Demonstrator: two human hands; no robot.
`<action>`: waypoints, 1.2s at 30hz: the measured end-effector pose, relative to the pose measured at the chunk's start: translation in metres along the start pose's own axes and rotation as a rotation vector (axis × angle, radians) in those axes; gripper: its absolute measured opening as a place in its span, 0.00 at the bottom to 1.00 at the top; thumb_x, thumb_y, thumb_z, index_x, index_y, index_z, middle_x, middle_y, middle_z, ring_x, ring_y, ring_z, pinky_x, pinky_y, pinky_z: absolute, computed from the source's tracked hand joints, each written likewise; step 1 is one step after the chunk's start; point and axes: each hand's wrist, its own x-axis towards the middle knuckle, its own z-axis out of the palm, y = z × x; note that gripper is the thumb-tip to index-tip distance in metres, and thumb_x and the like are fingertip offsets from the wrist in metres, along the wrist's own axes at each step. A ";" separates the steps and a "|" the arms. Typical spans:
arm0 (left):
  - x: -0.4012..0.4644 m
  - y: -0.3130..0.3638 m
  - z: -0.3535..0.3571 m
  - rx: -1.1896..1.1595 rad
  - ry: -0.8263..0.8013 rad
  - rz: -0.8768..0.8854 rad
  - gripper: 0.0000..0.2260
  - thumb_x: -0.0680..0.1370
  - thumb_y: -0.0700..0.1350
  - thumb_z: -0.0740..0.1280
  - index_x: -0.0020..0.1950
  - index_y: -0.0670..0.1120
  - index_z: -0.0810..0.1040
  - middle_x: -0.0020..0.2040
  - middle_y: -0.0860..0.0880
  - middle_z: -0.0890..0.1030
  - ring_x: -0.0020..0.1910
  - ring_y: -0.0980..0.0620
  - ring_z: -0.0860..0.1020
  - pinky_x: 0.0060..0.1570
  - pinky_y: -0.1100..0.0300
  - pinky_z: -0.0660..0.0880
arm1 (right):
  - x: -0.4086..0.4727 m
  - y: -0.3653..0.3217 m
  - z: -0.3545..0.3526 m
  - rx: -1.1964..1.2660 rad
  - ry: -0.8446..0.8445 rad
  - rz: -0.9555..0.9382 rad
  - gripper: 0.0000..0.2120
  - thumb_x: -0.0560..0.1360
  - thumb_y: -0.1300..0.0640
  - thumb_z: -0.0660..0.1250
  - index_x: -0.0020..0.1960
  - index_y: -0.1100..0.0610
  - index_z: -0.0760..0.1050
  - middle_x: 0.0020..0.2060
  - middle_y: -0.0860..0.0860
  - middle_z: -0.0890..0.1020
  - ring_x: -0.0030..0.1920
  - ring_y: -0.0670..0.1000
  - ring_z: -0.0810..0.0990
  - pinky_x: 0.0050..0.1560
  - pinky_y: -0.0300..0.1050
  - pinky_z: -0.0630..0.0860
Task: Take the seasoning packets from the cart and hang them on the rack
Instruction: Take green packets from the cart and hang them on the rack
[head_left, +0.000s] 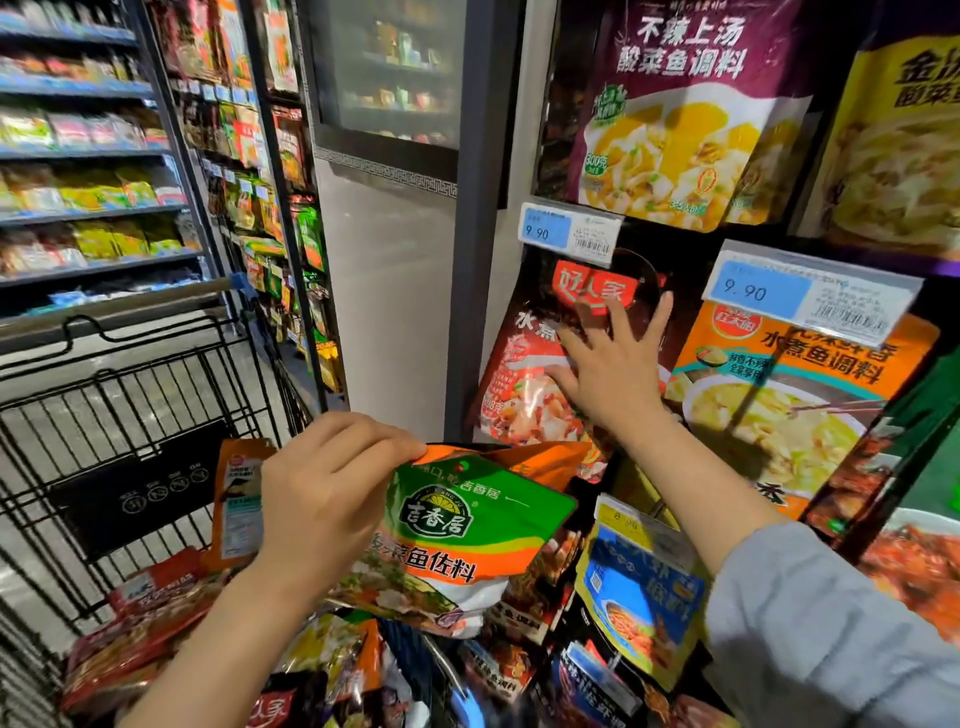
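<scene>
My left hand pinches the top edge of a green and orange seasoning packet and holds it above the cart, with more orange packets bunched behind it. My right hand lies flat with spread fingers on a dark red packet hanging on the rack under a 9.90 price tag. The black wire cart stands at the lower left with several red and orange packets in its basket.
Purple, yellow and orange packets hang on the rack around my right hand, a blue one lower down. A grey pillar borders the rack on the left. Stocked shelves line the aisle beyond the cart.
</scene>
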 end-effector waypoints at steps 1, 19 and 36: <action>0.000 0.001 0.000 -0.009 0.001 0.004 0.06 0.74 0.36 0.67 0.42 0.40 0.84 0.40 0.47 0.84 0.38 0.45 0.80 0.35 0.52 0.76 | 0.005 0.005 0.002 -0.027 -0.073 0.032 0.26 0.77 0.35 0.51 0.69 0.45 0.68 0.71 0.54 0.67 0.73 0.63 0.57 0.64 0.76 0.35; 0.009 0.011 0.024 -0.193 0.036 0.112 0.06 0.75 0.36 0.68 0.42 0.39 0.85 0.42 0.45 0.84 0.40 0.44 0.80 0.40 0.51 0.77 | -0.094 0.027 -0.109 1.628 -0.484 -0.041 0.17 0.67 0.53 0.71 0.56 0.52 0.79 0.53 0.52 0.83 0.55 0.51 0.81 0.61 0.49 0.75; 0.005 0.093 0.071 -0.677 -0.006 0.345 0.05 0.79 0.41 0.64 0.51 0.46 0.79 0.46 0.47 0.84 0.44 0.44 0.81 0.41 0.51 0.77 | -0.193 0.050 -0.164 0.878 -0.446 0.124 0.08 0.77 0.55 0.66 0.45 0.57 0.81 0.36 0.43 0.81 0.36 0.40 0.76 0.36 0.33 0.68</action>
